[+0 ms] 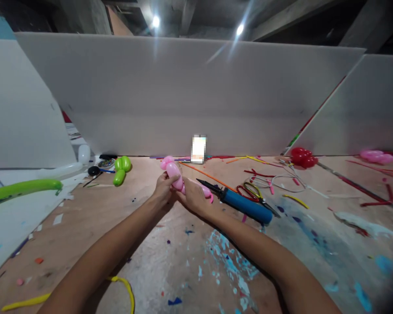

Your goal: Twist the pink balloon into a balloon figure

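Note:
A pink modelling balloon (174,174), twisted into several bubbles, is held between my two hands above the middle of the table. My left hand (164,188) is closed around its left side, with the thumb across one long bubble. Small round bubbles stick up above that hand. My right hand (193,196) wraps the balloon's other part, and a thin uninflated pink tail hangs out past it on the right. Just right of that hand lies a blue balloon pump (245,206) with a black nozzle. Scissors (253,192) with red and yellow handles lie behind the pump.
A phone (198,149) leans on the white partition (196,96) at the back. Left are a green twisted balloon (122,169) and a long green balloon (22,190). Right are a red balloon cluster (303,158), a white cable (290,183) and pink balloons (376,156). A yellow balloon (127,290) lies in front.

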The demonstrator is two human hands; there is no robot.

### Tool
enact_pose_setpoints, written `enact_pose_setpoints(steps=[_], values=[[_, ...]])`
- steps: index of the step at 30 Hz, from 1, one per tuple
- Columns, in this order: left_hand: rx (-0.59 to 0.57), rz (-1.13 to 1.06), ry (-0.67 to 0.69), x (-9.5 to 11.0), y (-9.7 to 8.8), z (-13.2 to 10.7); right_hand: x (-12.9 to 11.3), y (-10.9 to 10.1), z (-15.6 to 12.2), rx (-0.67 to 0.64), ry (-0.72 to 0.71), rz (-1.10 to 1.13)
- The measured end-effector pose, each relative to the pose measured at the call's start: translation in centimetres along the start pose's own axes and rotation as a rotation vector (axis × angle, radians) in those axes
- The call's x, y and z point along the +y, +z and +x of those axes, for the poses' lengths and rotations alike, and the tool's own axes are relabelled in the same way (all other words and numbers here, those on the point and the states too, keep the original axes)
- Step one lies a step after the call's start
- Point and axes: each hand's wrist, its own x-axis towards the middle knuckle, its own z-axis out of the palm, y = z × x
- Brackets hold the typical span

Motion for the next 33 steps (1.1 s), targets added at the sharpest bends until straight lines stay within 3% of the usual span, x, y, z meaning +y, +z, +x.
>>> enact_pose_setpoints(steps=[5,8,11,16,21,26,33], values=[[-0.108,0.009,-0.074,-0.9,-1.4,-0.7,0.7,0.6,0.0,0.023,-0.09,-0.014],[-0.301,-0.053,-0.245,-0.7,-3.0,-0.3,1.2,0.7,-0.1,0.038,-0.195,0.028],[-0.393,-0.104,-0.318,-0.5,-3.9,0.3,1.8,0.8,0.1,0.042,-0.107,0.019],[-0.29,0.001,-0.306,-0.8,-3.8,0.4,2.1,1.0,0.3,0.029,-0.06,0.036],[-0.207,0.023,-0.231,-1.4,-3.2,-0.2,2.0,1.1,0.3,0.095,0.038,0.124],[-0.228,-0.027,-0.177,-1.3,-2.9,-0.2,2.0,0.9,0.2,0.009,-0.093,0.087],[-0.24,-0.027,-0.197,-1.3,-2.8,-0.2,1.9,0.9,0.2,0.039,-0.03,0.084]])
